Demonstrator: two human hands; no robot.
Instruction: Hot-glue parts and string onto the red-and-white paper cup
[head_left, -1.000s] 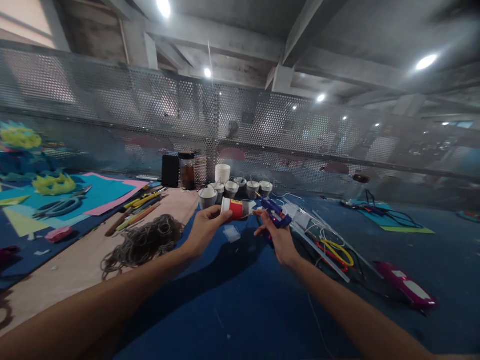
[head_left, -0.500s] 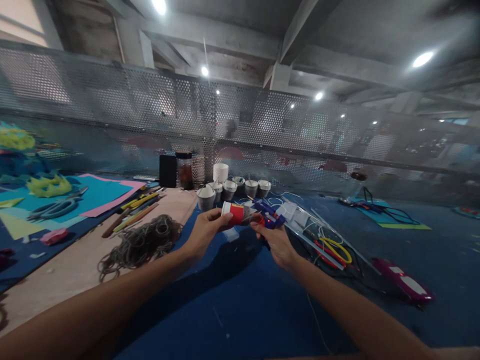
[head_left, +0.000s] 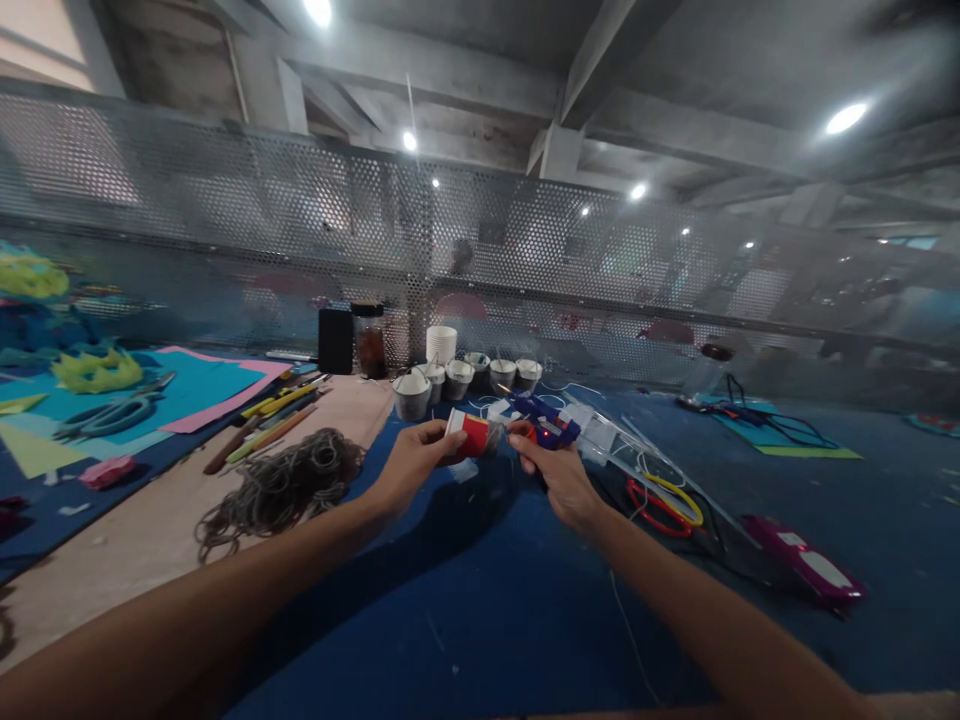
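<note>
My left hand (head_left: 418, 458) is closed around a small red and white paper cup (head_left: 471, 436), which lies tipped on its side in the air. Grey cord seems to be wrapped round the cup's right end. In my right hand (head_left: 559, 474) is a blue hot glue gun (head_left: 546, 422) with a small red light. Its nozzle points up and left, just above and right of the cup, apart from it. A scrap of clear material (head_left: 463, 469) shows below the cup on the blue table.
Several grey-wrapped cups (head_left: 412, 396) stand at the back beside a white cup stack (head_left: 441, 344). Tangled grey cord (head_left: 296, 485), scissors (head_left: 112, 412) and coloured paper (head_left: 206, 385) lie left. Glue sticks, cables and a purple power strip (head_left: 814, 565) lie right. A perforated screen (head_left: 480, 230) stands behind.
My right hand has moved the glue gun slightly right, away from the cup. The cup has tilted a little, its right end lower.
</note>
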